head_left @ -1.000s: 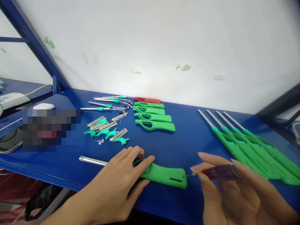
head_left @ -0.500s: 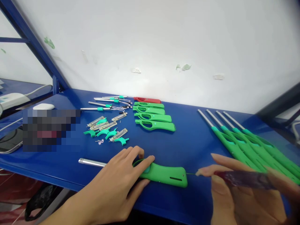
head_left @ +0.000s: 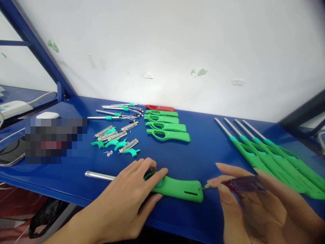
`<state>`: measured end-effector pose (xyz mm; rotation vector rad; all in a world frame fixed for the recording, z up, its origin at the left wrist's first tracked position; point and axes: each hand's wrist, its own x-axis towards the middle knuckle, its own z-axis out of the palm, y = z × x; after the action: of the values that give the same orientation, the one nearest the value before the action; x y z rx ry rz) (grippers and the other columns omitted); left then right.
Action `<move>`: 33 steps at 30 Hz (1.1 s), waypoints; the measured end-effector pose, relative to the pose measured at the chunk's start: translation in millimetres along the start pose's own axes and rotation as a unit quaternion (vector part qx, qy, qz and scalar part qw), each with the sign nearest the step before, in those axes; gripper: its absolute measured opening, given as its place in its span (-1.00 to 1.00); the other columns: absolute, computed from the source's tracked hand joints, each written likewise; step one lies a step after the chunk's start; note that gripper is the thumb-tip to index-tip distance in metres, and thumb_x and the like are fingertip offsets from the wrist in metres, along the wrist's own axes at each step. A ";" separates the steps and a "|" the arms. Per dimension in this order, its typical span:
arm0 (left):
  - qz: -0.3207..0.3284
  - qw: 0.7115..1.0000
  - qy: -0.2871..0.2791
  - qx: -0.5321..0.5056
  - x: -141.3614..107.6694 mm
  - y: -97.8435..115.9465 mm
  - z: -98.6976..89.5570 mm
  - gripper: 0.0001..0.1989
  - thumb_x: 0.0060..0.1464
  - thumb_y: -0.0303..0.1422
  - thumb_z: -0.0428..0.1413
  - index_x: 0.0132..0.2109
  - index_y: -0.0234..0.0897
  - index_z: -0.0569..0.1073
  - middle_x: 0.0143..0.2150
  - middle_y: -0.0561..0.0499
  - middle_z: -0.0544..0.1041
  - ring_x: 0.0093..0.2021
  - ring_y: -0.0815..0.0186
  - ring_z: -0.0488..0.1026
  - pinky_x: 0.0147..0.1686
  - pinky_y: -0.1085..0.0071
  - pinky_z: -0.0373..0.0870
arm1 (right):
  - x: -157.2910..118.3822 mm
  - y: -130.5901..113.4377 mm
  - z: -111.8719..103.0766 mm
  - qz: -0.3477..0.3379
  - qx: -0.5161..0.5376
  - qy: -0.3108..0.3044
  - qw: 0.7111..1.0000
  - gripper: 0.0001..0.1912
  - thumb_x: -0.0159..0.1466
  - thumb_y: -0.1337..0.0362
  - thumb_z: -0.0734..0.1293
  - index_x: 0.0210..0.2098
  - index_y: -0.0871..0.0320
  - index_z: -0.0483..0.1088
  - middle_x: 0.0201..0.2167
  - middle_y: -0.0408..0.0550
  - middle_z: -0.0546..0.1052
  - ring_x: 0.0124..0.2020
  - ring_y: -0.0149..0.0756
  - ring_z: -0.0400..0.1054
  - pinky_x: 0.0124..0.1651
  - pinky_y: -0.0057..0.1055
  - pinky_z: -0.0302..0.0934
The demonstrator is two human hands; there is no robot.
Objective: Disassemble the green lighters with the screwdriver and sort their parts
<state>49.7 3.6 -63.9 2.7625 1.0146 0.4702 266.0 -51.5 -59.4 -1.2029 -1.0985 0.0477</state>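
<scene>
My left hand (head_left: pixel 134 193) presses a green long-reach lighter (head_left: pixel 181 189) flat against the blue table, fingers wrapped round it near the trigger opening. The lighter's metal tube points left, and its handle end, with a dark slot, points right. In my right hand (head_left: pixel 266 210) is a screwdriver with a translucent dark red-purple handle (head_left: pixel 243 184), gripped between thumb and fingers. Its thin shaft points left, with the tip at the lighter's handle end. Whether the tip sits in a screw cannot be made out.
Several whole green lighters (head_left: pixel 270 159) lie at the right. Behind my left hand are green handle shells (head_left: pixel 172 136), a red shell (head_left: pixel 162 108), metal tubes with wires (head_left: pixel 99 118), clear tanks (head_left: pixel 129 145) and teal triggers (head_left: pixel 132 153). A phone (head_left: pixel 11 154) lies far left.
My right hand has shifted a little left with the screwdriver, and its fingers have changed position around the handle. My left hand and the lighter stay in place.
</scene>
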 end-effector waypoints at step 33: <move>-0.010 1.000 0.008 -0.004 -2.7 -2.3 4.4 -0.52 0.47 -0.36 0.00 0.46 -0.16 0.33 0.21 -0.22 0.41 0.12 -0.03 0.47 0.14 -0.08 0.54 | 8.6 9.4 -12.4 -0.048 -0.038 -0.034 0.998 -0.77 0.21 0.36 0.61 -0.17 0.03 0.61 -0.28 -0.14 0.67 -0.36 -0.30 0.60 -0.37 -0.41 0.56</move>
<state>47.9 3.4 -69.2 2.7429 1.0394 0.4947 283.8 -51.6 -60.2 -1.2225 -1.2263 -0.0282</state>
